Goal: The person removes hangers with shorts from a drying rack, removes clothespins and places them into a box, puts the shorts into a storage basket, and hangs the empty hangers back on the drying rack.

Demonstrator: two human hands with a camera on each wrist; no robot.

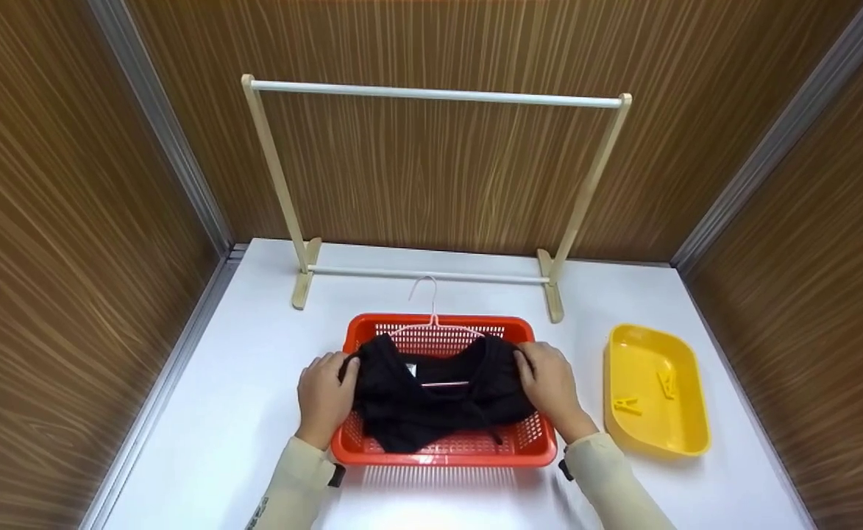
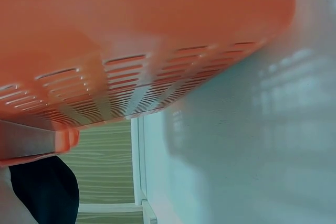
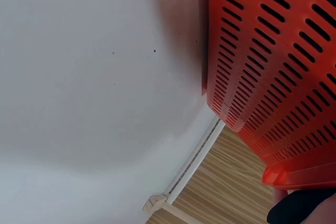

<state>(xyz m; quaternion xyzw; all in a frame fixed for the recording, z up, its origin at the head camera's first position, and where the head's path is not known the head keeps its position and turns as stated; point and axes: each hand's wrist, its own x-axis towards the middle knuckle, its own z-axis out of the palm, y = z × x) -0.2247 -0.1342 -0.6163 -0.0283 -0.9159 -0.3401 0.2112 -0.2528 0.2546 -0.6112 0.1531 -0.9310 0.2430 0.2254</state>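
A black garment point(image 1: 431, 412) with a wide neckline lies over a red basket point(image 1: 446, 461), and a pale pink hanger point(image 1: 435, 321) sits inside it. The hanger's hook stands out past the basket's far rim; its bar shows through the neck opening beside a white label point(image 1: 411, 369). My left hand point(image 1: 324, 397) pinches the garment's left shoulder, with the thumb on top. At the opposite shoulder, my right hand point(image 1: 552, 383) grips the cloth the same way. Both wrist views show mostly the basket's slotted walls, with some black cloth point(image 2: 47, 190) at the lower left in the left one.
Behind the basket stands a wooden clothes rack point(image 1: 280, 169) with a white top rail point(image 1: 431, 93). To the right, a yellow tray point(image 1: 648, 434) holds two yellow clothespins point(image 1: 627, 405). Wood-patterned walls point(image 1: 416, 184) enclose the white table point(image 1: 254, 368) at the back and sides.
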